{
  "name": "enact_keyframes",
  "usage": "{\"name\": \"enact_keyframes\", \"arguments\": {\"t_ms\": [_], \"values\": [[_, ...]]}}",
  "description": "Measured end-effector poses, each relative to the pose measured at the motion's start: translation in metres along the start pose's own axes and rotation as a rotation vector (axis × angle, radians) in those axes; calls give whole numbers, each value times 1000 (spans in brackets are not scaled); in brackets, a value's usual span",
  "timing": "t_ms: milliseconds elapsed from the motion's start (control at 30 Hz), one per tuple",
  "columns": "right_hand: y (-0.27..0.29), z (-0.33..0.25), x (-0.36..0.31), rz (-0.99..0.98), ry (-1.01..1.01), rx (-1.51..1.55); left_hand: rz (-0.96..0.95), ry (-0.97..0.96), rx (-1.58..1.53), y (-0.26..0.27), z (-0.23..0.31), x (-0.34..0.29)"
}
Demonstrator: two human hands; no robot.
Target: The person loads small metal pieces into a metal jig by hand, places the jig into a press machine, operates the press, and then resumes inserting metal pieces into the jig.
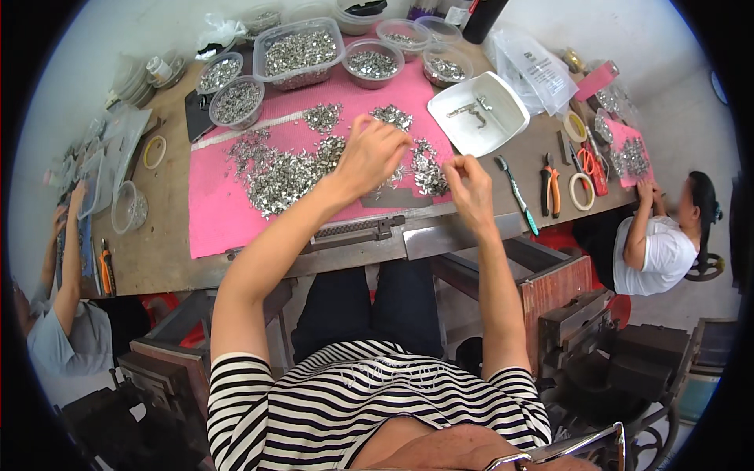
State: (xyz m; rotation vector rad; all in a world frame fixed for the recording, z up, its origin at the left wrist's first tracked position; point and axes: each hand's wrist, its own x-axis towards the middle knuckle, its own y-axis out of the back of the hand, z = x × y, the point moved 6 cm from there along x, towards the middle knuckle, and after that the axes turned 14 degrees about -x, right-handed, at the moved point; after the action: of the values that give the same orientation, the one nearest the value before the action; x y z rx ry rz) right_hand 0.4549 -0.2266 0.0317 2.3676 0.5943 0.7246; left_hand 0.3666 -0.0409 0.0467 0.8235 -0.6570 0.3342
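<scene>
Held fingers pinched narrow on the right hand (473, 196), right of centre, and the left hand (371, 155), at centre; couldn't tell whether gripping anything. Had silvery metal pieces (284, 184) heaped centre-left on pink cloth (216, 216). Risked mixing heaps by brushing past.

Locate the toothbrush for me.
In the head view, the toothbrush lies on the worktable, just right of the person's right hand and left of the orange-and-black pliers.
</scene>
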Motion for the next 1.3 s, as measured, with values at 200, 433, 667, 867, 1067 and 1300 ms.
{"name": "enact_keyframes", "arguments": {"t_ms": [200,433,667,867,1067,1300], "values": [[10,-9,-49,53,65,-36,-243,49,187,-45,-39,26],[6,-36,-61,-8,114,-4,-256,37,245,-46,-44,23],[-43,-74,-75,-63,327,-10,39,16,71,15,10,-20],[-65,-87,-78,-64,456,-66,-3,219,-68,46,60,-108],[-63,-94,-75,-80,526,-177,42,207,-47,40,62,-122],[-39,-67,-59,56,355,-125,62,257,-73,42,65,-123]]}}
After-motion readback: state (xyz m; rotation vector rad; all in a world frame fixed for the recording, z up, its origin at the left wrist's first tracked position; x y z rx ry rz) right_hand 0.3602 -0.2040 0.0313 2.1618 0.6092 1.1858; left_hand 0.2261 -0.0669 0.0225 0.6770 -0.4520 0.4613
